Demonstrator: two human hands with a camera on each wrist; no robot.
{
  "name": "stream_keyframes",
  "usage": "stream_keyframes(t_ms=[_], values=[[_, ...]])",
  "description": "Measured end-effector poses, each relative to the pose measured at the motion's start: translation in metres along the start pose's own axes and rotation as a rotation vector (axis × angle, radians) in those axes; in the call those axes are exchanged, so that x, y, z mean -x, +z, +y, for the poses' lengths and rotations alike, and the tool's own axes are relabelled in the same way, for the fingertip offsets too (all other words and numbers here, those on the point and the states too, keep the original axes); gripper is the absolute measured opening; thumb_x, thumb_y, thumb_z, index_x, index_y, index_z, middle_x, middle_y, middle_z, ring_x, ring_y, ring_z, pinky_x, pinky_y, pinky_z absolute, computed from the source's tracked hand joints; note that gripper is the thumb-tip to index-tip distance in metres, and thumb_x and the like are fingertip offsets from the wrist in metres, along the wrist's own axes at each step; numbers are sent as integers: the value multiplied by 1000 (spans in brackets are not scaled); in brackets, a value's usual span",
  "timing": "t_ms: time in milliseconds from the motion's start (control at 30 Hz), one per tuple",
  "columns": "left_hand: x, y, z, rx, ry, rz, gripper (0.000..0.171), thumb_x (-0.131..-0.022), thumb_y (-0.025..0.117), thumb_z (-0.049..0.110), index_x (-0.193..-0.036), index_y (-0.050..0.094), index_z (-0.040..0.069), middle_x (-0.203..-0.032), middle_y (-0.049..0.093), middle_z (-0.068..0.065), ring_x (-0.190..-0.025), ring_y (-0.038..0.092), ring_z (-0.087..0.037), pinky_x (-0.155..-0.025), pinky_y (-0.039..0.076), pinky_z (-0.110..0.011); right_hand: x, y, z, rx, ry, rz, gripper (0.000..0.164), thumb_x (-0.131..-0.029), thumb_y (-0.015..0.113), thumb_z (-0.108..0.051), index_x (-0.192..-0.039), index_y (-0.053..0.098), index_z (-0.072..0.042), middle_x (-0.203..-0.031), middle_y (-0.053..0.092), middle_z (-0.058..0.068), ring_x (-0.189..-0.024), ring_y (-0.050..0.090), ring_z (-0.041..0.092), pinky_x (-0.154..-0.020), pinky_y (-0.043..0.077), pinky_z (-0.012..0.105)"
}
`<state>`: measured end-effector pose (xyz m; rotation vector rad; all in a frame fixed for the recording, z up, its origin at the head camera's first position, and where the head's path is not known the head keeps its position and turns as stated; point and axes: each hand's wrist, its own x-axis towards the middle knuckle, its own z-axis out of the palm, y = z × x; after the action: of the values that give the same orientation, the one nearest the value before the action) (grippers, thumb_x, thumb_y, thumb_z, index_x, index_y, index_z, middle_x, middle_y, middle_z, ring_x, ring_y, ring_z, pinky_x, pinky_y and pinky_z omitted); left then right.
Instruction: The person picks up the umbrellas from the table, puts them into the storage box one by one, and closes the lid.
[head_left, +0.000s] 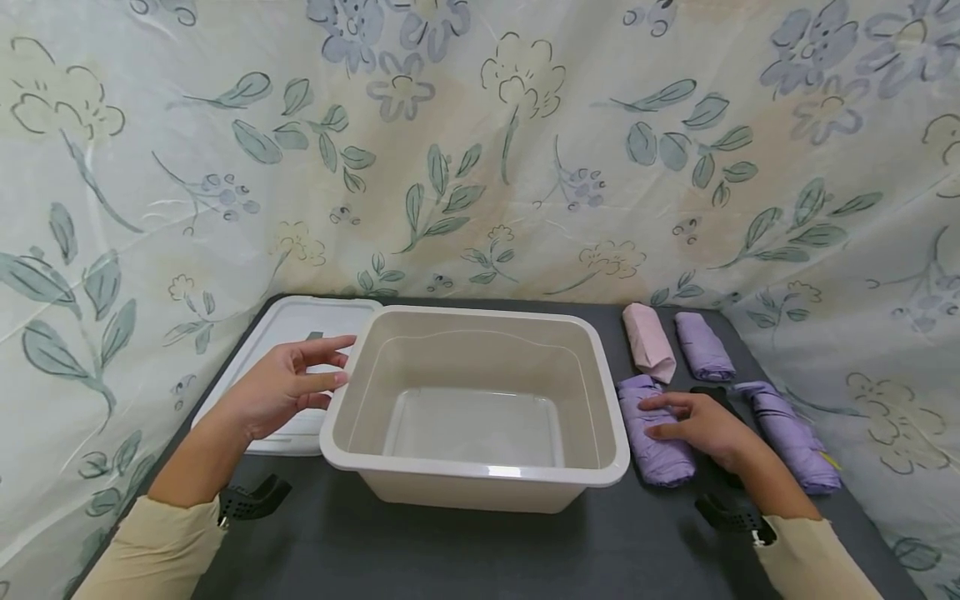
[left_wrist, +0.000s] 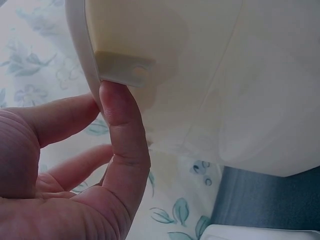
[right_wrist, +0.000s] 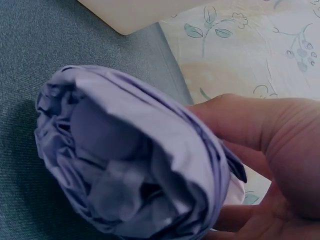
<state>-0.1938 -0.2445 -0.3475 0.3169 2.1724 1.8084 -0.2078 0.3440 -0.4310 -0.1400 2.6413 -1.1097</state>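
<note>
A large beige plastic bin (head_left: 472,350) stands in the middle of the dark table. My left hand (head_left: 288,383) is at its left side, fingertips touching the outer edge of the rim (left_wrist: 82,45); one finger presses up under it beside a small tab (left_wrist: 120,69). On the bin's right, my right hand (head_left: 701,425) holds a rolled purple cloth (head_left: 652,442), with thumb and fingers about its side. The right wrist view shows the folded end of this purple roll (right_wrist: 125,155) close up, with the fingertips partly hidden behind it.
A white lid (head_left: 281,437) lies flat left of the bin. Behind the held roll is a pink roll (head_left: 648,337), with another purple roll (head_left: 705,346) beside it. A third purple roll (head_left: 787,437) lies near the table's right edge. Floral fabric (head_left: 487,167) hangs behind and around.
</note>
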Motion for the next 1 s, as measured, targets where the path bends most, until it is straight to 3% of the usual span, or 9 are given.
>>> stream_keyframes(t_ms=[267, 367, 633, 1000], values=[[-2, -1, -1, 9, -2, 7, 66, -98, 69, 9, -156, 38, -1, -115, 66, 0, -98, 72, -14, -81, 64, -35, -1, 0, 1, -69, 38, 13, 59, -84, 84, -31, -135, 67, -7, -149, 50, 29, -132, 51, 43, -91, 50, 35], [-3, -2, -2, 23, -3, 10, 66, -97, 69, 8, -155, 38, -1, -115, 66, 0, -97, 72, -14, -79, 64, -34, 0, 0, 2, -95, 43, 10, 62, -85, 84, -31, -137, 65, -6, -151, 47, 31, -129, 52, 40, -89, 52, 33], [-4, -3, -4, 30, -5, 16, 66, -97, 69, 8, -155, 39, 0, -115, 66, 0, -97, 73, -15, -79, 64, -34, 3, -2, -5, -279, 63, -7, 68, -86, 83, -22, -144, 56, -1, -150, 45, 34, -101, 65, 20, -78, 60, 34], [-3, -4, -5, 10, -8, 26, 67, -97, 71, 12, -156, 41, 3, -116, 67, 3, -100, 72, -16, -82, 63, -34, 11, -11, -26, -374, 62, -23, 67, -89, 80, -19, -148, 52, -3, -158, 37, 31, -105, 64, 20, -82, 61, 37]])
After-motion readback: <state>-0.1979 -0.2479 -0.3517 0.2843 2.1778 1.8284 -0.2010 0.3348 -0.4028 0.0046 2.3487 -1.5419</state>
